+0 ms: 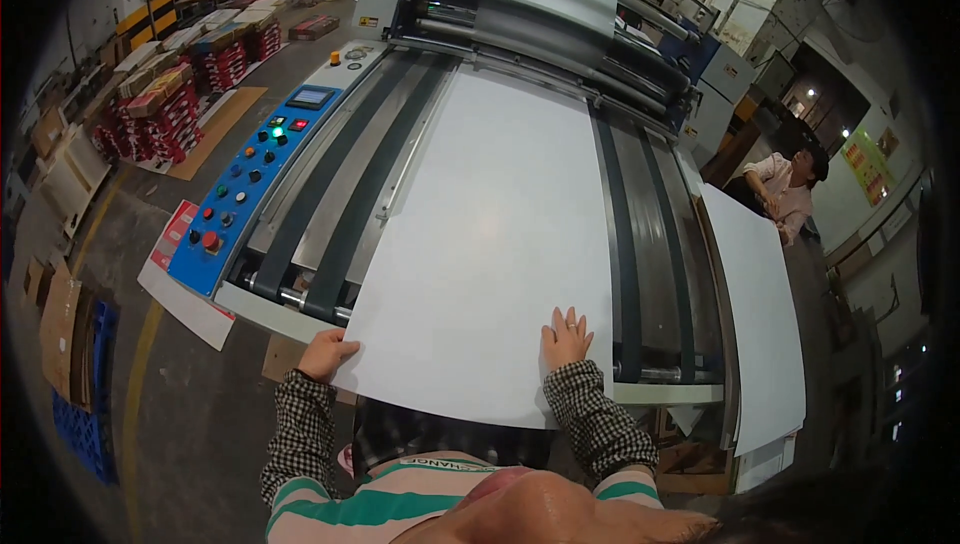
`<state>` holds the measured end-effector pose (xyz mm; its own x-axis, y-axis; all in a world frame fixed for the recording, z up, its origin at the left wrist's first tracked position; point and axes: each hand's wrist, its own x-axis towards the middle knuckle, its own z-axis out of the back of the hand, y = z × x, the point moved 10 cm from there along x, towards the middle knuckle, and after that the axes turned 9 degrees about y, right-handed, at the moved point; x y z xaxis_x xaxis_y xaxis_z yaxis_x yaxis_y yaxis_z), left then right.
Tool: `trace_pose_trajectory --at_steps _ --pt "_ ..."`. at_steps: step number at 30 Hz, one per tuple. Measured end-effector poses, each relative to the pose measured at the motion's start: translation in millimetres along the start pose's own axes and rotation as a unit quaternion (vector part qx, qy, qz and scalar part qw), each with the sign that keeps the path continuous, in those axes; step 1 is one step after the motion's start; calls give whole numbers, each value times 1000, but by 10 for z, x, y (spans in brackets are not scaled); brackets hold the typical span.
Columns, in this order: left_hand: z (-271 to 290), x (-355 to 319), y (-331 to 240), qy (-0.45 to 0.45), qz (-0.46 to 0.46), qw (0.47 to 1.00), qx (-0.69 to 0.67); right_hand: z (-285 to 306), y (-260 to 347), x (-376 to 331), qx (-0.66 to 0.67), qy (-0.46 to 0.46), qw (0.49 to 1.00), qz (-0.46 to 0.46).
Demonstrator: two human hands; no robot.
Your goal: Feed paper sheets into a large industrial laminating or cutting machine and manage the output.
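Observation:
A large white paper sheet (490, 234) lies along the feed bed of a roller machine, which looks like a laminator. Its far end reaches the rollers (560, 19), and its near edge overhangs the bed toward my body. At the sheet's near left corner, my left hand (328, 354) pinches the edge, thumb on top and fingers mostly hidden. My right hand (567, 337) rests flat on the sheet close to its near right side, fingers stretched out, a ring on one of them. Dark conveyor belts (345, 214) run on both sides of the sheet.
A blue control panel (255, 169) with buttons and a small screen borders the bed's left. White sheets (755, 314) are stacked at the right, where a co-worker (785, 184) is beside them. Red-and-white stacks (165, 114) and a blue pallet (85, 434) stand on the left floor.

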<state>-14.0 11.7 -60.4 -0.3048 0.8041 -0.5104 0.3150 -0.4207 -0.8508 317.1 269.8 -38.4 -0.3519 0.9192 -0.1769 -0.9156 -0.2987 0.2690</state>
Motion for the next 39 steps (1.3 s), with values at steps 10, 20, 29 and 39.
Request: trace_pose_trajectory --at_steps 10,20,29,39 --pt "156 410 -996 -246 -224 924 189 361 -127 1124 119 -44 982 143" --pt "683 268 -555 -254 -180 941 134 1915 -4506 -1177 -418 -495 651 -395" --pt "-1230 530 -879 -43 -169 937 304 975 -3433 -552 -72 -59 943 -319" --pt "-2605 407 -195 219 -155 819 507 -125 548 -243 331 -196 902 194"
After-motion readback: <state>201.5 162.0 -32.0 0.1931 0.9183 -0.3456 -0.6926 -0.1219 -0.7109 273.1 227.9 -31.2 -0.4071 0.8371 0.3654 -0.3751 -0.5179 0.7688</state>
